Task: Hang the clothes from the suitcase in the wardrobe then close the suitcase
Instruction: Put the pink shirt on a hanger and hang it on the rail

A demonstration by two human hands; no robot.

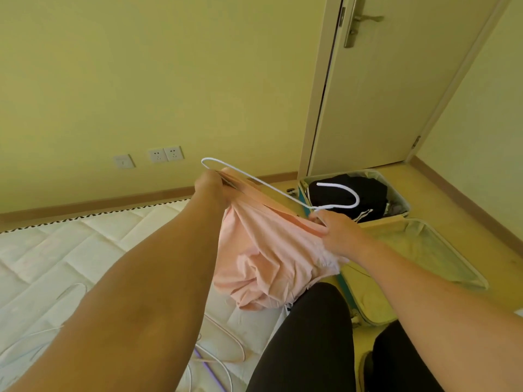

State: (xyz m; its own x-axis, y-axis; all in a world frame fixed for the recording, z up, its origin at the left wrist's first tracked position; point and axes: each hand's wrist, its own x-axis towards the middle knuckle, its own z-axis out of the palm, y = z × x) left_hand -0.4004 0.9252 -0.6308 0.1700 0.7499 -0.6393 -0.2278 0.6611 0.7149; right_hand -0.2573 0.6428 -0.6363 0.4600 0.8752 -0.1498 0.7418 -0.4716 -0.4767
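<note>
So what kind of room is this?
Most likely a bedroom. There is a quilted mattress with spare hangers lying on it, an open suitcase of clothes on the floor, and a door in the corner.

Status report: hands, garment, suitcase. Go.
Left hand and right hand grip pink garment on white hanger. Suitcase open on floor, black clothes inside. Nothing in the way.

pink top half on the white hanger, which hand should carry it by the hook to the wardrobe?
Probably the right hand: it grips the white hanger at the base of its hook, with the pink top. The left hand pinches the far shoulder end.
</note>
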